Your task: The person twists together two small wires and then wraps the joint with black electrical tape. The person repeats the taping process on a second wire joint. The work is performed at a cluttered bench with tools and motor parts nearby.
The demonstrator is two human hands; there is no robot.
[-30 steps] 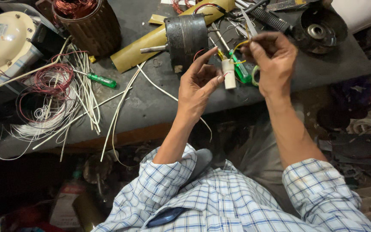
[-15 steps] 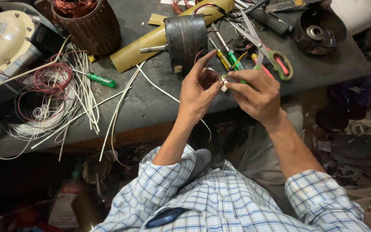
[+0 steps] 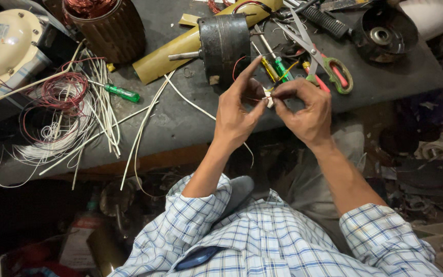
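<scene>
While both hands meet above the front edge of the counter (image 3: pixel 180 123), the left hand (image 3: pixel 237 113) and the right hand (image 3: pixel 306 107) pinch a small white piece (image 3: pixel 268 97) with thin wires between the fingertips. The piece is too small to tell its long axis. Compared with a second ago, the right hand has come down to the left one. The black motor (image 3: pixel 224 43) lies just behind, its shaft pointing left.
</scene>
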